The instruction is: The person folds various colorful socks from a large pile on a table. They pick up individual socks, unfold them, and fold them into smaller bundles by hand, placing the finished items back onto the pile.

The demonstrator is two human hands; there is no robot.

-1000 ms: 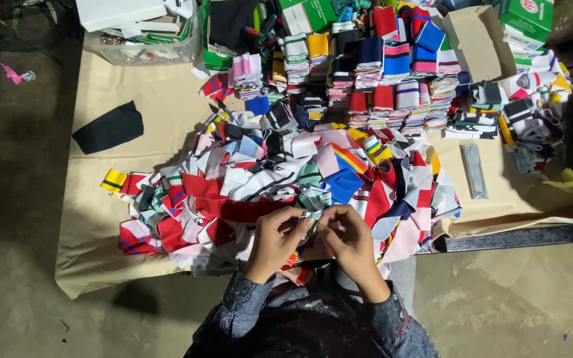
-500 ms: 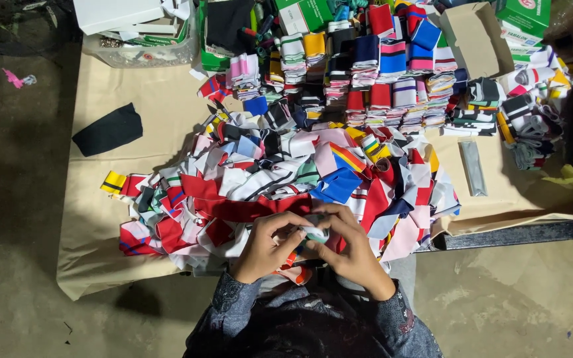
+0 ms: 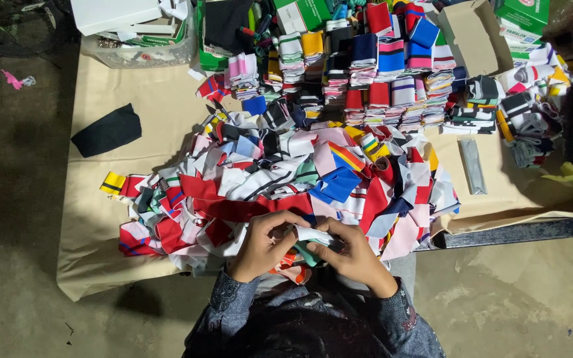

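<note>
A tan-covered table (image 3: 107, 232) carried a sprawling pile of colourful fabric scraps (image 3: 286, 179). At its near edge, the left hand (image 3: 263, 246) and right hand (image 3: 353, 255) met, pinching a small white-and-green fabric piece (image 3: 312, 240).

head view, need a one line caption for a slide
Both hands, left hand and right hand, pinch a small white and green fabric piece at the near edge of a multicoloured fabric pile.
</note>
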